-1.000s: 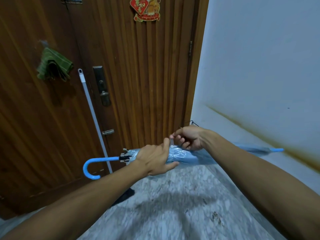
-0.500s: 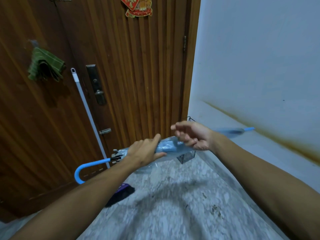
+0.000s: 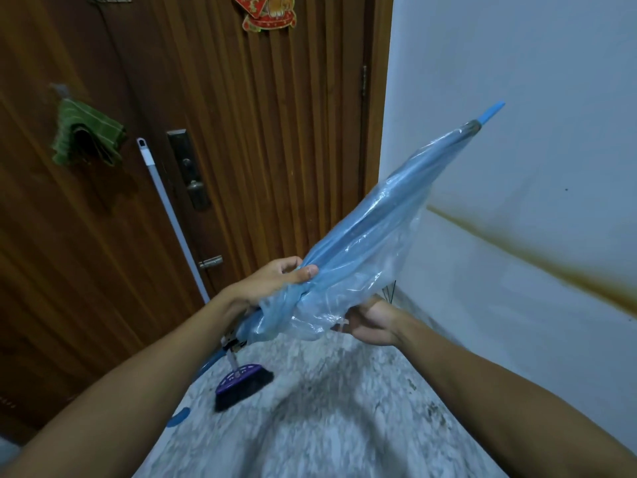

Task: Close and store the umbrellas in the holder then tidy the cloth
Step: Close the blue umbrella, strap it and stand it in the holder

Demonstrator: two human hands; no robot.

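Observation:
A closed clear-blue umbrella (image 3: 372, 232) slants across the middle, its blue tip up at the right against the white wall and its curved handle low behind my left forearm. My left hand (image 3: 275, 281) grips the gathered canopy near its lower end. My right hand (image 3: 370, 322) sits under the loose plastic folds and holds their edge. A green striped cloth (image 3: 86, 136) hangs on a hook on the wooden door at the upper left. Thin black wires of the holder (image 3: 391, 293) show just past my right hand; the remainder is hidden.
A broom with a white handle (image 3: 172, 219) and a purple-and-black head (image 3: 241, 382) leans against the door. The wooden door (image 3: 258, 150) has a lock plate (image 3: 188, 170). The white wall (image 3: 517, 98) carries a brown stain, and the floor is marbled grey.
The umbrella swung from lying almost level to a steep tilt with its tip high at the right. My right hand dropped from on top of the canopy to beneath the loose folds.

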